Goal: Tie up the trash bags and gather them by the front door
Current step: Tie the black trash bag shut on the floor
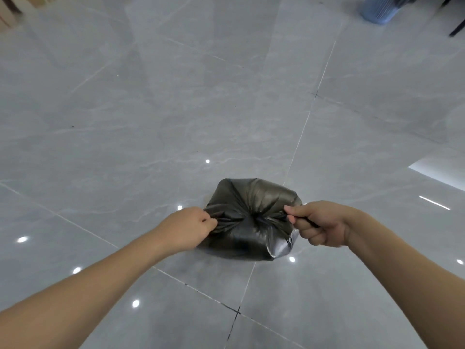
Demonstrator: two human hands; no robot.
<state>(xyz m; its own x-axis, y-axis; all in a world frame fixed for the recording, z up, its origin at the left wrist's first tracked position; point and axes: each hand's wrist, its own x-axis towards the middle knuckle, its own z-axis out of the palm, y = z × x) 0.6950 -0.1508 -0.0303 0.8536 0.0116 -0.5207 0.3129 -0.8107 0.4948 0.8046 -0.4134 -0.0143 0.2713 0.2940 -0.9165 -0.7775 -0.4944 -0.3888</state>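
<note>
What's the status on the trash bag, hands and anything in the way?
Left hand and right hand each grip a bag end, pulling apart. Black trash bag on tiled floor, knot forming. Nothing blocking.

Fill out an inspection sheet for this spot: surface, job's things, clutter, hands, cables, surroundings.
Surface: glossy grey tiled floor, thin grout lines, ceiling-light reflections.
Job's things: one dark grey plastic trash bag on the floor, its top gathered into a knot at the centre.
Clutter: nothing seen.
Hands: left hand and right hand each grip a bag end, one either side of the knot.
Cables: nothing seen.
Surroundings: pale blue ribbed plastic bin at far right; dark furniture leg beside it.
</note>
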